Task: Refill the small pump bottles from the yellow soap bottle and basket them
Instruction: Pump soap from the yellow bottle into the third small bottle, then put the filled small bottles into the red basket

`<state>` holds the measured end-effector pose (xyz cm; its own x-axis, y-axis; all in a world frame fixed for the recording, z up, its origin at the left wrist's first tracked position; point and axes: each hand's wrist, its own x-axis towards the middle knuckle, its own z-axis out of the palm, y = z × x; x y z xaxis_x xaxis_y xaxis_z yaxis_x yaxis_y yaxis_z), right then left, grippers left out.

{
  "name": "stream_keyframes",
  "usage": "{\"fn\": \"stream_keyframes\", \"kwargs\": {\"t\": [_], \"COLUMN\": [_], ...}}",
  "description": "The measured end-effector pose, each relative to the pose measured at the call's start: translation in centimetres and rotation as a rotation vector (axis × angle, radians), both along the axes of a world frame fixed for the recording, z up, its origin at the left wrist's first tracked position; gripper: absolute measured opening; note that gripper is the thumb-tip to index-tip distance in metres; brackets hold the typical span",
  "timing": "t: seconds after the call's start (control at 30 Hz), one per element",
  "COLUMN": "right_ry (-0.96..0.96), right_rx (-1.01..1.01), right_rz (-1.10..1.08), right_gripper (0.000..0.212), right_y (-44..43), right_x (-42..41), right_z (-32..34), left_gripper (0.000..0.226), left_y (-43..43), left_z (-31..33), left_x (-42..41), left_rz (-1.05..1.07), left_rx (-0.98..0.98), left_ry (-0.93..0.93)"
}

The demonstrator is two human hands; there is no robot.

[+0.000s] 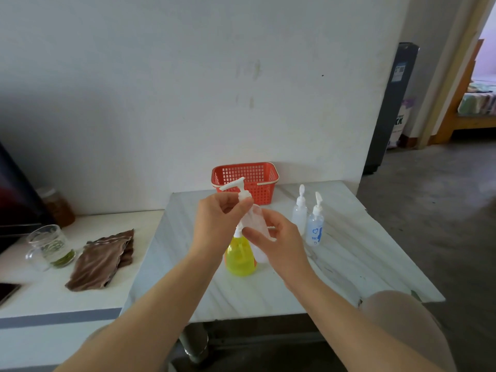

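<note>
1. Head view: left grip (217, 224), a bare hand, pinches the white pump collar (244, 196) of a small clear pump bottle (255, 221) between thumb and curled fingers.
2. Right grip (281, 245), also bare, is curled round the clear body of the same bottle from below and to the right, thumb on its near side.
3. Held bottle is lifted off the bench (349, 264) and tilted, top leaning away and left; its nozzle points left, across the front of the basket.
4. Whether the collar is seated on the neck or loose: cannot tell, fingers cover the joint.
5. Yellow soap bottle (240, 257) stands upright on the bench right under the two hands, its pump top mostly hidden behind them.
6. Red basket (249, 181) sits at the back of the bench against the wall, behind the held bottle.
7. Two more small pump bottles stand upright to the right of the hands, just beside each other: a plain one (299, 213) further back, one with a blue heart print (315, 229) nearer.
8. Lower white counter (53, 299) to the left carries a folded brown cloth (103, 260), a glass mug (51, 247) and a brownish jar (57, 206) at the back.
9. Person's knee (402, 318) shows at bottom right.
</note>
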<state>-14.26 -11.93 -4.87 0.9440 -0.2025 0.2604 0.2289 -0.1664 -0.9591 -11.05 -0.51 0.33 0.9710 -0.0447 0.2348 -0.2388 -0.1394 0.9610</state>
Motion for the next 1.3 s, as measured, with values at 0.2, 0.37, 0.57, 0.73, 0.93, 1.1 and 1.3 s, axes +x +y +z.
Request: {"fn": "stream_keyframes", "kwargs": {"t": [0.2, 0.37, 0.57, 0.73, 0.93, 1.1, 1.3], "right_ry": [-0.076, 0.063, 0.128, 0.097, 0.088, 0.1, 0.286], "right_rx": [-0.081, 0.059, 0.226, 0.256, 0.044, -0.374, -0.855], "right_rz": [0.018, 0.212, 0.376, 0.39, 0.346, -0.058, -0.206], "right_gripper": [0.034, 0.034, 0.036, 0.039, 0.039, 0.054, 0.046], "right_y": [0.0, -1.1, -2.1, -2.5, -4.8, -9.0, -13.7], "right_x": [0.5, 1.0, 1.3, 2.2, 4.4, 6.8, 11.2], "right_z": [0.2, 0.0, -0.6, -0.6, 1.8, 2.7, 2.0], "left_gripper": [0.021, 0.018, 0.019, 0.015, 0.02, 0.013, 0.014], "left_y": [-0.1, 0.0, -0.7, -1.2, -2.0, -2.8, -4.3], "left_z": [0.3, 0.0, 0.1, 0.5, 1.7, 2.2, 2.3], "left_x": [0.5, 0.8, 1.0, 1.9, 4.2, 7.3, 10.0], "left_rz": [0.055, 0.022, -0.038, -0.072, -0.1, -0.013, 0.005], "left_rx": [0.115, 0.133, 0.1, 0.064, 0.069, 0.033, 0.04], "left_ry": [-0.125, -0.132, -0.092, -0.052, -0.09, -0.061, -0.045]}}
